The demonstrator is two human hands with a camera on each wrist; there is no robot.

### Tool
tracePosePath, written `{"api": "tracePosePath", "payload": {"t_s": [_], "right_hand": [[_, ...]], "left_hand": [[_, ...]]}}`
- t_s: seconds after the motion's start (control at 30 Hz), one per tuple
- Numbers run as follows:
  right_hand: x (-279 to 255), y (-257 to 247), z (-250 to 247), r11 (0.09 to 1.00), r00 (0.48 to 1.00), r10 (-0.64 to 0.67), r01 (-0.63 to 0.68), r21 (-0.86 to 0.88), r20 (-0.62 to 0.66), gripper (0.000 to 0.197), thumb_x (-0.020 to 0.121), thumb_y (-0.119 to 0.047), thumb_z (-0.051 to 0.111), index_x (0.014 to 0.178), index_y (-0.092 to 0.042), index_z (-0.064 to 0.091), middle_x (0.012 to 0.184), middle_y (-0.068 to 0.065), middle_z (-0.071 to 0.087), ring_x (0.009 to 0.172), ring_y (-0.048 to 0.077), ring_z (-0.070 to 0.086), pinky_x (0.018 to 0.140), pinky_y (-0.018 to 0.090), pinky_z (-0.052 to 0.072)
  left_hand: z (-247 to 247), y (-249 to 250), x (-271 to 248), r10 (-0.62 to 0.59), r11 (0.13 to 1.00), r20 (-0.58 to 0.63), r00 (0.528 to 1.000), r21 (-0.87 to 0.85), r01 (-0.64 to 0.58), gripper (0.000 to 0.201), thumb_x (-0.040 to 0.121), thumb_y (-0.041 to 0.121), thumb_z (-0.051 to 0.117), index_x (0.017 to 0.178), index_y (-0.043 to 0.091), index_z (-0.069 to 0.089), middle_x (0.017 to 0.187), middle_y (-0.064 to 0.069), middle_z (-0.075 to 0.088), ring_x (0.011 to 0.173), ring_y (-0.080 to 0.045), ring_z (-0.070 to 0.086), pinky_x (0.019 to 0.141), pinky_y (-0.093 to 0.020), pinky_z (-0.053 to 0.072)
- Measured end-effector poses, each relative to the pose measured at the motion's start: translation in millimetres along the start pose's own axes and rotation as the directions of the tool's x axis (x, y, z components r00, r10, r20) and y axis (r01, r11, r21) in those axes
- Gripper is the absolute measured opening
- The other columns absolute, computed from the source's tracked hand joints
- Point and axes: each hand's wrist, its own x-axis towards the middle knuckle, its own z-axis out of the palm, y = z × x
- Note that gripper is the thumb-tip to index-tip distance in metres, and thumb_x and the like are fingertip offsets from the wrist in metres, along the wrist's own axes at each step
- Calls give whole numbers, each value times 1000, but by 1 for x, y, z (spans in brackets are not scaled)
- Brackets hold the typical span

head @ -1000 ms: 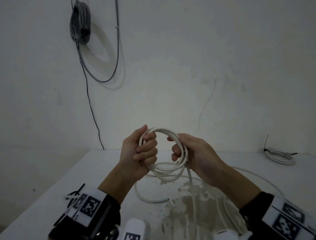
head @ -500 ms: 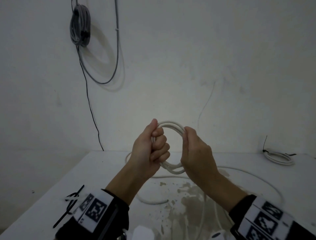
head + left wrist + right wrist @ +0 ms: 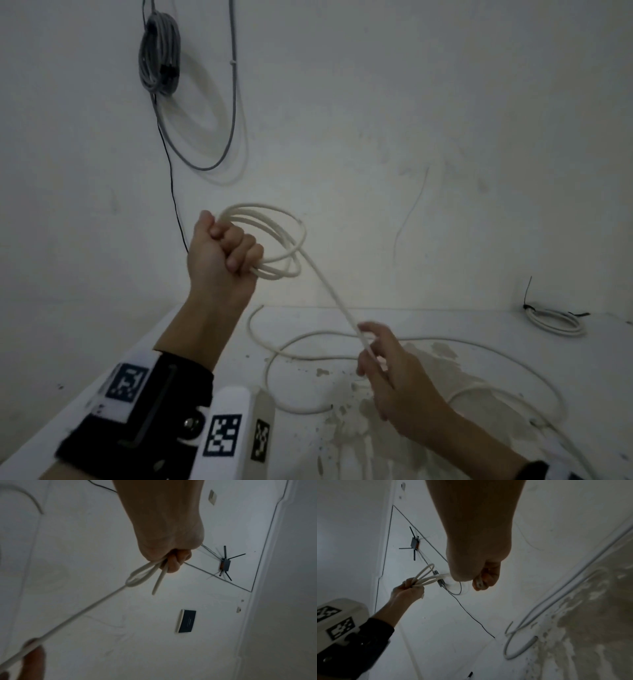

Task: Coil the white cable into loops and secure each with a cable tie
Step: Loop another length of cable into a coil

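**A:** Where is the white cable (image 3: 263, 240), and how is it held?

**B:** Several loops stand out from the left hand (image 3: 219, 253), whose fingers are curled tight round the bundle, raised above the table (image 3: 191, 329). From the far side of the loops one strand runs taut down to the right hand (image 3: 380, 356), which pinches it between thumb and fingers. Beyond that pinch the slack wanders across the tabletop.

**A:** What could go wrong from here?

**B:** Three risks, as judgement only. The short free end (image 3: 158, 582) pokes out just below the left fist; if the fist loosens, that end may slip and the loops spring apart. The taut strand, pulled harder, may shrink or skew the loops. The slack on the table crosses itself near the right hand, so it may kink or snag when drawn in.

**A:** Farther from the hands?

**B:** A tied coil (image 3: 555, 320) lies at the table's far right, well apart; a grey cable bundle (image 3: 159, 54) hangs on the wall.

**A:** Any legible writing?

**B:** None. The wrist bands (image 3: 125, 380) carry only black-and-white square markers; the dark wall plate (image 3: 187, 621) bears a line too small to read.
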Motion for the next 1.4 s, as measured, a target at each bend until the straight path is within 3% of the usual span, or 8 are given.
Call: {"api": "tracePosePath", "payload": {"t_s": [0.17, 0.27, 0.47, 0.7, 0.93, 1.07, 1.2, 1.4], "right_hand": [[2, -13, -1, 834, 942, -229, 320, -451, 245, 56, 87, -48, 35, 137, -25, 46, 89, 1, 61, 72, 19, 59, 64, 26, 43], [12, -33, -7, 594, 849, -391, 528, -606, 356, 41, 80, -26, 53, 120, -21, 62, 76, -2, 60, 42, 16, 51, 38, 23, 38], [40, -70, -36, 427, 767, -572, 580, -694, 289, 11, 81, -23, 66, 73, -15, 67, 59, 0, 61, 39, 17, 50, 37, 26, 45], [54, -63, -57, 504, 755, -637, 559, -658, 154, 32, 83, -42, 54, 75, -18, 74, 70, 1, 65, 60, 19, 58, 58, 31, 46], [43, -68, -39, 968, 986, -120, 91, 234, 113, 26, 96, -29, 43, 107, -27, 67, 101, -11, 72, 98, 2, 65, 91, 26, 51], [38, -70, -24, 957, 980, 106, -147, 250, 170, 32, 98, -40, 33, 105, -20, 57, 85, 6, 62, 75, 14, 68, 80, 39, 54], [39, -61, -11, 998, 992, 37, -42, -42, -118, 35, 98, -37, 36, 72, -16, 48, 56, -5, 45, 42, 6, 41, 46, 16, 33], [39, -51, -12, 992, 954, -61, 25, -125, -294, 39, 97, -31, 41, 60, -21, 34, 48, -6, 36, 42, 5, 41, 42, 16, 32]], "left_hand": [[-1, -10, -4, 262, 885, -47, 964, 411, -220, 46, 101, 39, 28, 60, 19, 32, 37, 7, 28, 29, -8, 25, 35, -18, 23], [-11, -29, -17, 367, 451, 267, 891, 787, -422, 50, 101, 36, 23, 57, 17, 38, 40, 5, 40, 33, -10, 40, 36, -23, 34], [-41, -57, -27, -123, -49, 538, 834, 836, -546, 47, 84, 54, 18, 80, 15, 44, 52, 6, 54, 44, -3, 54, 46, -13, 41], [-29, -55, -40, -394, 301, 357, 847, 921, -248, 44, 93, 46, 27, 65, 16, 44, 43, 13, 37, 36, -3, 29, 40, -19, 25], [-30, -45, -24, -837, 485, 449, 312, 344, 804, 36, 96, 32, 44, 70, 9, 52, 43, 4, 33, 31, -9, 31, 32, -18, 29], [-29, -52, -24, -794, 591, 369, 483, 284, 755, 34, 89, 30, 56, 63, 9, 53, 36, 3, 38, 28, -6, 27, 28, -16, 28], [-21, -59, -30, -667, 702, 145, 731, 452, 551, 39, 84, 39, 48, 53, 16, 44, 31, 9, 28, 22, -1, 23, 24, -12, 17], [-18, -70, -38, -409, 592, 134, 903, 792, 150, 52, 97, 47, 28, 74, 8, 52, 47, 4, 30, 39, -10, 33, 41, -20, 34]]}}
